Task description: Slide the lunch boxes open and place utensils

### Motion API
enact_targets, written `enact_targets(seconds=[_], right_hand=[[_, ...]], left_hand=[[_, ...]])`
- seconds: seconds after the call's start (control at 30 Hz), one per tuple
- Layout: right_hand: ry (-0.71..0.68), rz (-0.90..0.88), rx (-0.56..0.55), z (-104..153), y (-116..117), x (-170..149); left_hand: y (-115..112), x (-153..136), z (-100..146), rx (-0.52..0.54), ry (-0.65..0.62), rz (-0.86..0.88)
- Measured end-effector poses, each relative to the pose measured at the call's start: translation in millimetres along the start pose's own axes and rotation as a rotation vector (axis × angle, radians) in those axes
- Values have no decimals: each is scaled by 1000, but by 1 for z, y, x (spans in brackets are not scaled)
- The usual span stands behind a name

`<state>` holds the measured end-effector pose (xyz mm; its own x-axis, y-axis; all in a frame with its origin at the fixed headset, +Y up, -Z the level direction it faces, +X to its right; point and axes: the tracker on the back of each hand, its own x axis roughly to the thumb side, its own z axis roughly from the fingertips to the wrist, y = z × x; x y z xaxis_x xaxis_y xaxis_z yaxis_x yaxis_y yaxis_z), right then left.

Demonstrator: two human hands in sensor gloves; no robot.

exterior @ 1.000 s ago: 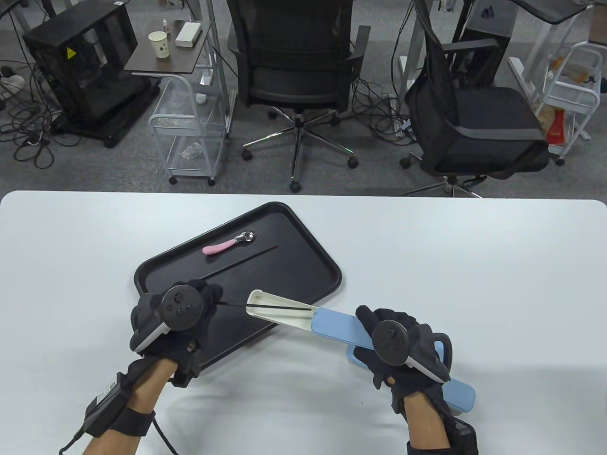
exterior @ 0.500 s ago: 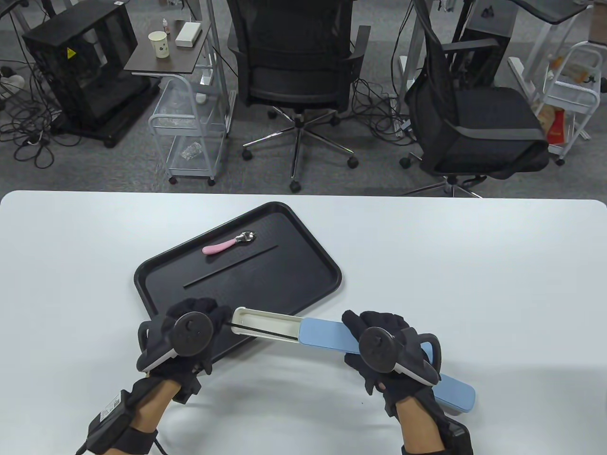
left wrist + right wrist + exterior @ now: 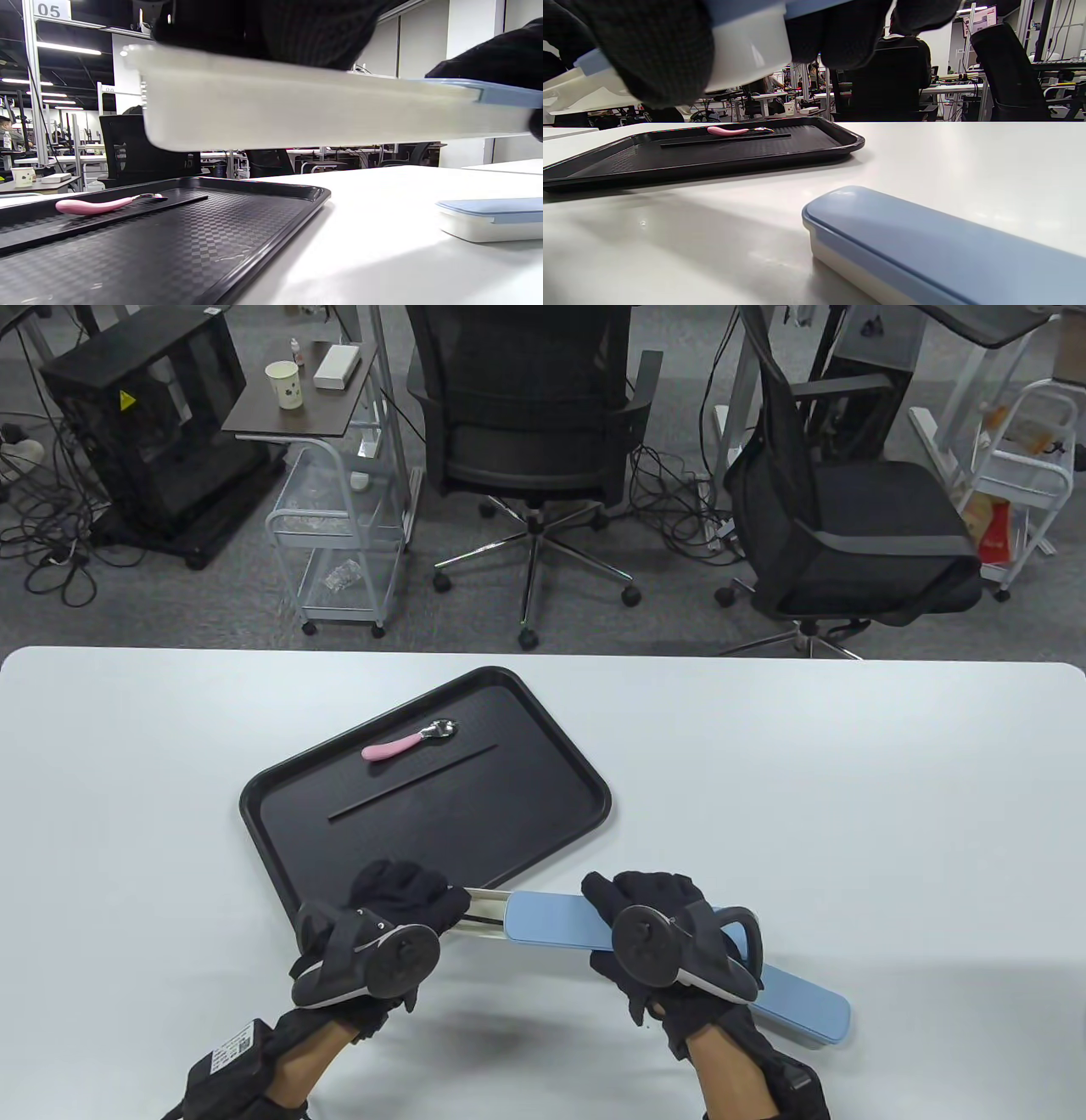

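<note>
Left hand (image 3: 399,916): lower centre-left of the table view, fingers closed around the white end of the held utensil box (image 3: 543,918).
Right hand (image 3: 657,950): lower centre, gripping that box's blue lid.
Held box: lifted off the table, white tray only slightly exposed.
Second blue box (image 3: 797,1001): on the table under the right hand.
Black tray (image 3: 560,780): centre-left, holding a pink-handled spoon (image 3: 407,740) and one black chopstick (image 3: 413,784).

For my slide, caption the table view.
Both gloved hands hold a blue-lidded utensil box nearly closed beside a black tray.
</note>
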<state>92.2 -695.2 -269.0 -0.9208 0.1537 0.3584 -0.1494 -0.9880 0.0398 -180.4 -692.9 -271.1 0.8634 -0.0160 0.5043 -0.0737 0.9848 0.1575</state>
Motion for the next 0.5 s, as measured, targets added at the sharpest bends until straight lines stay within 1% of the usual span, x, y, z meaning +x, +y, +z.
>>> enact_targets(seconds=[0.5], right_hand=[[4,-20,18,-1,1,-1]], left_hand=[[0,-7,2,22,34,62]])
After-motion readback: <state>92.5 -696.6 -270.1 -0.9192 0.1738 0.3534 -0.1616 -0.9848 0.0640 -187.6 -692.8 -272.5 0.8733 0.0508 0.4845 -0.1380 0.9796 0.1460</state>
